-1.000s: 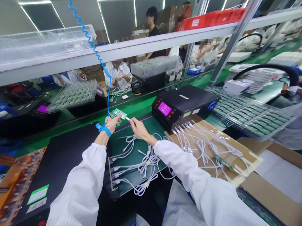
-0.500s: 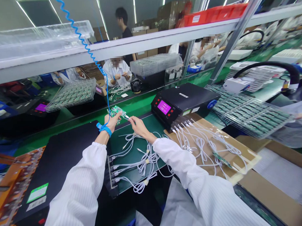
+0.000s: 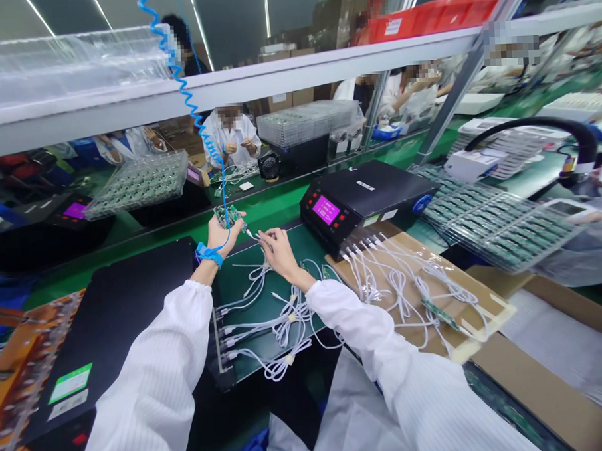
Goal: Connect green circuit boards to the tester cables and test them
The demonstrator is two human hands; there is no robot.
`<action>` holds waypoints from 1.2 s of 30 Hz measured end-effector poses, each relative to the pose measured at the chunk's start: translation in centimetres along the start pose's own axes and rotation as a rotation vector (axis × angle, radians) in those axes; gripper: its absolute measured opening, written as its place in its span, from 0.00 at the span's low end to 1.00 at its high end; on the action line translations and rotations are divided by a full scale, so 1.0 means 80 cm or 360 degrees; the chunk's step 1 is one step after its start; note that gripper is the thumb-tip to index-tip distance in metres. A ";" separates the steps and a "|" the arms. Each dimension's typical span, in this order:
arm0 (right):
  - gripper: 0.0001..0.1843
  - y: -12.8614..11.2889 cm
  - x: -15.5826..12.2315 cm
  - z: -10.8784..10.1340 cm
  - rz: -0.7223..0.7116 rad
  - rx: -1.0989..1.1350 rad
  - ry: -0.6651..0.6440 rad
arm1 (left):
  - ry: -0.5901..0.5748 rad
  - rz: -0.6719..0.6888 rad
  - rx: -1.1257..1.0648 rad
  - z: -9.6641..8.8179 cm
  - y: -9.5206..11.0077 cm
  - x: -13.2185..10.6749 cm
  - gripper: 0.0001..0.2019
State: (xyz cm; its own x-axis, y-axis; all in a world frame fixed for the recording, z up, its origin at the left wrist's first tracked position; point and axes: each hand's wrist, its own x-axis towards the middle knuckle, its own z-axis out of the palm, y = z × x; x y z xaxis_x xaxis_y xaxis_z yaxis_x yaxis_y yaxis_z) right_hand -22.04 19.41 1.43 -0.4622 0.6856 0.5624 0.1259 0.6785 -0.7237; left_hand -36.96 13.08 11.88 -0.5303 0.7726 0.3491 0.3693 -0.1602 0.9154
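Note:
My left hand (image 3: pixel 220 237), with a blue wrist strap (image 3: pixel 208 255) around the wrist, grips a green circuit board (image 3: pixel 227 217) above the bench. A white plug (image 3: pixel 250 234) sits at the board's right edge. Just right of it, the fingers of my right hand (image 3: pixel 281 251) are pinched, apparently on the white cable behind the plug; the fingertips partly hide it. Below both hands, bundled white cables (image 3: pixel 291 317) run from the socket strip of a black box (image 3: pixel 135 319) over the green mat (image 3: pixel 256 334).
A black tester with a lit purple screen (image 3: pixel 326 210) stands right of centre, its white cables spread on cardboard (image 3: pixel 465 331). Clear trays of boards (image 3: pixel 500 227) lie farther right. A shelf rail (image 3: pixel 274 70) crosses overhead, and a coiled blue cord (image 3: pixel 186 97) hangs down. Co-workers sit opposite.
My right fingers have moved slightly back from the plug, which now shows more clearly. The board has tilted in my left hand. The camera view has shifted a little.

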 end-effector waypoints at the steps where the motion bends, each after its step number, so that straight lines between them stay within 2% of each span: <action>1: 0.19 -0.001 -0.001 0.001 0.0125 0.0237 0.0003 | -0.0026 0.0037 0.0009 0.000 -0.001 -0.001 0.05; 3: 0.20 -0.001 -0.001 0.004 0.0407 0.0755 -0.0076 | -0.0087 0.0053 0.0019 0.002 -0.001 -0.003 0.07; 5: 0.22 0.001 0.000 0.007 0.0594 0.1119 -0.0126 | -0.0209 0.0059 0.0055 0.005 0.001 -0.006 0.13; 9: 0.25 0.004 0.001 0.007 0.0663 0.1361 -0.0054 | -0.0429 0.0034 0.0163 0.011 0.012 -0.014 0.16; 13: 0.26 0.004 -0.006 0.000 0.0746 0.1704 0.0059 | -0.0511 -0.0064 0.0213 0.013 0.018 -0.017 0.14; 17: 0.27 0.003 -0.011 -0.005 0.0753 0.1618 0.0129 | -0.0630 -0.0119 0.0279 0.011 0.013 -0.015 0.16; 22: 0.27 -0.001 -0.012 -0.005 0.0762 0.1621 0.0164 | -0.0887 0.0062 0.0513 0.007 0.004 -0.011 0.22; 29: 0.24 -0.006 -0.013 -0.008 0.0707 0.1584 0.0175 | -0.0967 0.0104 0.0612 0.005 0.001 -0.010 0.24; 36: 0.28 -0.003 -0.013 -0.013 0.0654 0.1462 0.0147 | -0.1047 0.0112 0.0658 0.002 0.004 -0.010 0.22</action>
State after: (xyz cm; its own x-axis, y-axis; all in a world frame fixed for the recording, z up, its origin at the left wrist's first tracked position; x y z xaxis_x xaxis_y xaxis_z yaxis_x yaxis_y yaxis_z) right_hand -20.69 18.80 1.44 -0.4604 0.8647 0.2007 -0.4827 -0.0541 -0.8741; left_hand -36.28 12.53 11.82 0.0186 0.9953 0.0949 0.7083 -0.0801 0.7013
